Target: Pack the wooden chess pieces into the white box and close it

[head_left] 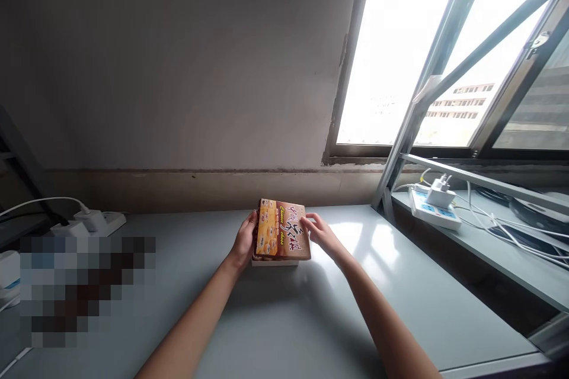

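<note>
A brown and orange Chinese chess box point(281, 230) lies on the grey table point(311, 308), near the far wall. Its lid looks slightly raised off a white base. My left hand point(244, 241) grips the box's left edge, thumb on top and fingers round the side. My right hand point(320, 233) rests at the right edge of the lid, fingers bent and touching it.
A white power strip with a plugged charger point(91, 222) sits at the table's far left. Another power strip point(434, 206) with white cables lies on the shelf to the right, under the open window. A blurred patch covers the left of the table.
</note>
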